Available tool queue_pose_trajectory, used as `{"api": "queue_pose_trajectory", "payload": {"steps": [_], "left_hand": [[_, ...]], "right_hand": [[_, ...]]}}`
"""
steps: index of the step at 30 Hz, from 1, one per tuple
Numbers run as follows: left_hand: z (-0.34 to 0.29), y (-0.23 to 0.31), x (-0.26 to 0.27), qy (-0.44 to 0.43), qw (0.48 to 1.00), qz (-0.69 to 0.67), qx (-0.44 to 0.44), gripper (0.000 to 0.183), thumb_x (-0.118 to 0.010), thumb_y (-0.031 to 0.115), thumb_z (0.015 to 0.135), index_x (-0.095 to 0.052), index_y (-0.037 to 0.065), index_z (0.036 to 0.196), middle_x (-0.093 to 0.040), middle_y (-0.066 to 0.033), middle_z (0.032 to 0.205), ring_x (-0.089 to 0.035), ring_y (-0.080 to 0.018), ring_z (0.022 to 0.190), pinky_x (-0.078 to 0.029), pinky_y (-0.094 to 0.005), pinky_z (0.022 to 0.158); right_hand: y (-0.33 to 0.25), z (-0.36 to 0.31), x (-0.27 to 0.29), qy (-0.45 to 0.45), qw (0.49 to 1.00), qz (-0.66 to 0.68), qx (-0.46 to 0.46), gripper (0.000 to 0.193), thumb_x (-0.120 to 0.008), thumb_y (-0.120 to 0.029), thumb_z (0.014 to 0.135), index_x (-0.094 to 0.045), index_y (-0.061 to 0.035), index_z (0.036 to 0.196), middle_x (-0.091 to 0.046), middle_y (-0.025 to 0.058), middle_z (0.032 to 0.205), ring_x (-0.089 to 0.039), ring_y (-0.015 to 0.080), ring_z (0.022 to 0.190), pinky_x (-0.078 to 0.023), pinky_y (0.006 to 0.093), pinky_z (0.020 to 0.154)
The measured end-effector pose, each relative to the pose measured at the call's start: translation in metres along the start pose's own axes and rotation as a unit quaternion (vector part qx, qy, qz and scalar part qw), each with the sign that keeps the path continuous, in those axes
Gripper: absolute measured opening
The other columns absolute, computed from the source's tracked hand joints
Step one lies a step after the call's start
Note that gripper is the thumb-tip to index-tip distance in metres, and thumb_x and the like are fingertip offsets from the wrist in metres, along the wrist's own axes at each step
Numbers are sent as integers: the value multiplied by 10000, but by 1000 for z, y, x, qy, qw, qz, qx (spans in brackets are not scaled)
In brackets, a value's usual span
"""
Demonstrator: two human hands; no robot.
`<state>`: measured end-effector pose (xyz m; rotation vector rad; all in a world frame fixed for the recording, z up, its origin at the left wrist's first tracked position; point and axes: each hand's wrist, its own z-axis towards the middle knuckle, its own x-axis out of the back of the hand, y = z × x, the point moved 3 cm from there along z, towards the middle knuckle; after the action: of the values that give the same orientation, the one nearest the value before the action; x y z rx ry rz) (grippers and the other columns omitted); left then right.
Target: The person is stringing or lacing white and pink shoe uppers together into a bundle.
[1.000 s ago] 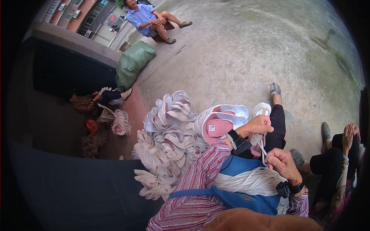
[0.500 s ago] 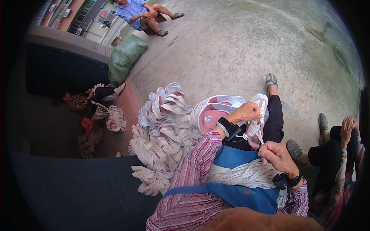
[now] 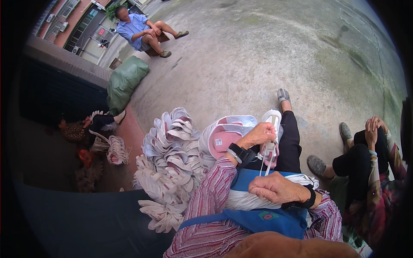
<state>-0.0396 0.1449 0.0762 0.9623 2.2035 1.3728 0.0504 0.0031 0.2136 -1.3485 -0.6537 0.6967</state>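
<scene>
We have the white shoe [image 3: 271,148] over our dark-trousered legs [image 3: 291,139], long axis pointing away, left hand [image 3: 273,134] nearer and pinched over it, on what we cannot tell, while our right hand [image 3: 278,188], bodyward, clenches the taut white lace [image 3: 263,168].

Shoe [image 3: 272,117] before laces [image 3: 241,200], heap of uppers [image 3: 168,172] left, sack [image 3: 126,82] beyond heap

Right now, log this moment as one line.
left hand: at white shoe | right hand: holding white laces | nearby: shoe upper pile
</scene>
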Motion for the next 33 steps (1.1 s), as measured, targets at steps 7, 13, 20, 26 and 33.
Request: {"api": "queue_pose_trajectory", "payload": {"steps": [7,13,20,26,33], "left_hand": [[-27,13,13,215,900,302,-228,222,-580,224,803,-596,14,730,-577,-98,649,-540,-221,669,-428,-330,683],[-80,-36,-29,-14,983,169,-75,443,-425,370,905,-644,-8,835,-611,-123,663,-568,-188,605,-468,-318,621],[-90,-58,-60,-46,987,-141,59,230,-525,198,882,-619,-10,911,-632,-66,774,-595,-125,632,-477,-233,561],[-120,-32,-44,54,975,-213,42,279,-428,233,927,-556,-15,917,-526,-7,646,-515,-92,548,-462,-234,535],[-128,1,-94,-154,964,-207,71,301,-424,272,935,-547,-1,901,-324,93,556,-279,-5,460,-277,-176,435]], "right_hand": [[-3,6,-5,25,998,-48,20,140,-472,-135,892,-526,-7,872,-512,130,705,-549,295,605,-433,344,549],[8,10,-37,7,992,-105,68,135,-492,-134,890,-540,-9,900,-560,122,716,-580,293,629,-449,351,554],[36,17,-63,7,983,-114,142,105,-495,-112,848,-480,-11,824,-499,183,704,-523,374,671,-423,419,575],[31,-17,-8,185,964,-186,34,186,-505,-46,841,-545,-6,1018,-544,139,969,-545,275,925,-444,325,795],[128,-48,13,265,938,24,-222,266,-445,-187,919,-592,26,979,-582,59,767,-529,77,715,-427,224,616]]}}
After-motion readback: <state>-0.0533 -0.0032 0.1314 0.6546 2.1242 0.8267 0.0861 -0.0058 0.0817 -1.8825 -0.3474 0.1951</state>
